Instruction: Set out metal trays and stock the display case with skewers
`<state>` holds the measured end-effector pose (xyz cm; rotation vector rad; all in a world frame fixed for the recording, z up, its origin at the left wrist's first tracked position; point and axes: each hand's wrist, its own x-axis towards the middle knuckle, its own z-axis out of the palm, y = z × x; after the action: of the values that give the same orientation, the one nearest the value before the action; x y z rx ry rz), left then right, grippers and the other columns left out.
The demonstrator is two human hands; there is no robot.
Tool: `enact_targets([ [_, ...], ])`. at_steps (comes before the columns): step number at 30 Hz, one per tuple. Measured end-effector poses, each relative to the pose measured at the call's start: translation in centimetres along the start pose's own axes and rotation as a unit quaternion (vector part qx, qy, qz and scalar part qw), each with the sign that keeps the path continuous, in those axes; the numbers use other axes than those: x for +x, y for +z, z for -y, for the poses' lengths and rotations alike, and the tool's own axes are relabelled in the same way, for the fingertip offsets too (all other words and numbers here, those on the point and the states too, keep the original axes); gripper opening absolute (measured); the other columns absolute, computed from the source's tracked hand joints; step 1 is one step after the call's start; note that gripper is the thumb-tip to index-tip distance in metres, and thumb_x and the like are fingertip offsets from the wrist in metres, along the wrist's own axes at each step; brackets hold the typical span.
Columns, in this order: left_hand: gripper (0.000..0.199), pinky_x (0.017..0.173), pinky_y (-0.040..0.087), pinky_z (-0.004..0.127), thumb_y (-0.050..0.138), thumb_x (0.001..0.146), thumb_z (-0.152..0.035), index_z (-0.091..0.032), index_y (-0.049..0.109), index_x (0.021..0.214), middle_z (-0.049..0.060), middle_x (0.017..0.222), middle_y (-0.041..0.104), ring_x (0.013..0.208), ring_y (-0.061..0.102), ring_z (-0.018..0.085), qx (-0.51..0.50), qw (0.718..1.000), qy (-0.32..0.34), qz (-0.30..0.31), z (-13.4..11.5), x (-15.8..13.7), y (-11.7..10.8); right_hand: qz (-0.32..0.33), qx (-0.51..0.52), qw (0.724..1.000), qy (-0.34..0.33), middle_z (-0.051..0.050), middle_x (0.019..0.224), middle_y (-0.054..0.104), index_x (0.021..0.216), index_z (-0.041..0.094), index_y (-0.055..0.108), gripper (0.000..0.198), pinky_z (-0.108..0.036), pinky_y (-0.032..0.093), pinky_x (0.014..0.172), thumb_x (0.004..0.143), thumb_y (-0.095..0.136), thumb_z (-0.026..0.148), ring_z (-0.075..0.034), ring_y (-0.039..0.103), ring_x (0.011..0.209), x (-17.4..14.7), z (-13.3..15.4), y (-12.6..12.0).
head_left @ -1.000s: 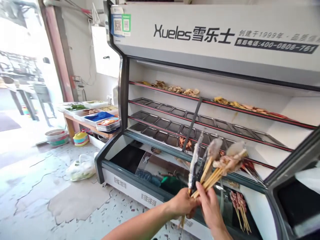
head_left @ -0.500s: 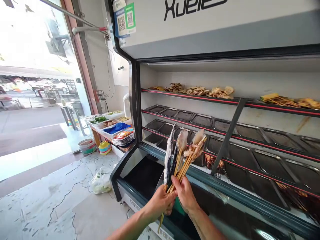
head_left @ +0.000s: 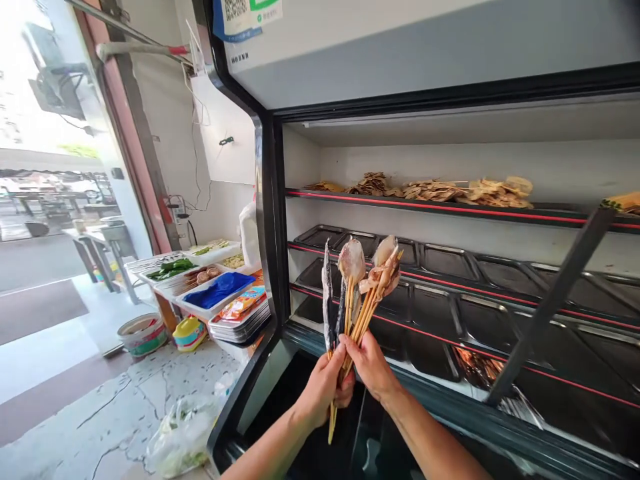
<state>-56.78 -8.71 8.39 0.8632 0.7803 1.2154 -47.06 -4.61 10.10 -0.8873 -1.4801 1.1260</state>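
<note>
Wooden skewers of seafood fan upward in front of the display fridge (head_left: 273, 220). On the left of the bunch are long silvery-dark fish skewers (head_left: 327, 303); pale squid-like skewers (head_left: 352, 259) and a pinkish one with tentacles (head_left: 383, 280) stand to their right. My left hand (head_left: 323, 393) is closed around the lower sticks, whose ends poke out below it. Beside it, my right hand (head_left: 371, 367) is closed on the sticks of the right-hand skewers, thumb pressed against them. Both hands touch. Some inner fingers are hidden.
Dark metal trays (head_left: 445, 260) line the lower shelves, and piles of skewers (head_left: 435, 190) lie on the top shelf. A slanted black bar (head_left: 550, 307) crosses the shelf fronts. At left are food bins (head_left: 220, 293), stacked trays (head_left: 240, 327), tubs (head_left: 143, 335) and a plastic bag (head_left: 183, 433) on the floor.
The view has moved closer to the fridge, and its contents sit farther right in the frame. Both hands keep hold of the skewers, which now stand a little more upright.
</note>
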Motion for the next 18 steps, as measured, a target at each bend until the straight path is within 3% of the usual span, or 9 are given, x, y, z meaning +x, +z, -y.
enact_targets([
  [5,0.053,0.035,0.016,0.017,0.063,0.071,-0.062,-0.017,0.037,0.061,-0.007,0.045,0.034,0.035,0.022,0.002,0.011,0.996,-0.044,0.073,-4.1,2.4,-10.2,0.000,-0.010,1.000,0.006,-0.006,0.083,0.061,0.095,0.014,0.056,0.046,-0.029,0.047,0.070,0.077,0.057,0.057,-0.018,0.055,0.076,4.6,-1.6,8.2],
  [8,0.054,0.037,0.015,0.017,0.062,0.074,-0.060,-0.017,0.035,0.057,-0.007,0.045,0.031,0.036,0.021,0.002,0.016,0.993,-0.070,0.094,-5.8,3.4,-15.0,-0.006,0.004,1.000,0.015,-0.007,0.088,0.061,0.099,0.014,0.056,0.049,-0.031,0.046,0.078,0.079,0.054,0.058,-0.018,0.055,0.081,6.5,-2.9,12.2],
  [13,0.052,0.037,0.015,0.019,0.062,0.075,-0.058,-0.017,0.036,0.057,-0.007,0.045,0.029,0.036,0.021,0.003,0.022,0.990,-0.089,0.110,-6.3,4.3,-19.4,-0.004,0.020,0.998,0.057,-0.005,0.080,0.060,0.089,0.015,0.058,0.050,-0.029,0.045,0.074,0.080,0.049,0.064,-0.017,0.054,0.077,8.0,-4.5,15.0],
  [18,0.047,0.037,0.019,0.019,0.062,0.074,-0.060,-0.017,0.044,0.067,-0.007,0.046,0.033,0.036,0.021,0.003,0.034,0.988,-0.112,0.099,-3.6,4.4,-21.6,0.010,0.019,0.994,0.106,-0.005,0.083,0.060,0.093,0.015,0.060,0.050,-0.029,0.045,0.073,0.084,0.043,0.062,-0.017,0.054,0.077,7.1,-7.2,15.0],
])
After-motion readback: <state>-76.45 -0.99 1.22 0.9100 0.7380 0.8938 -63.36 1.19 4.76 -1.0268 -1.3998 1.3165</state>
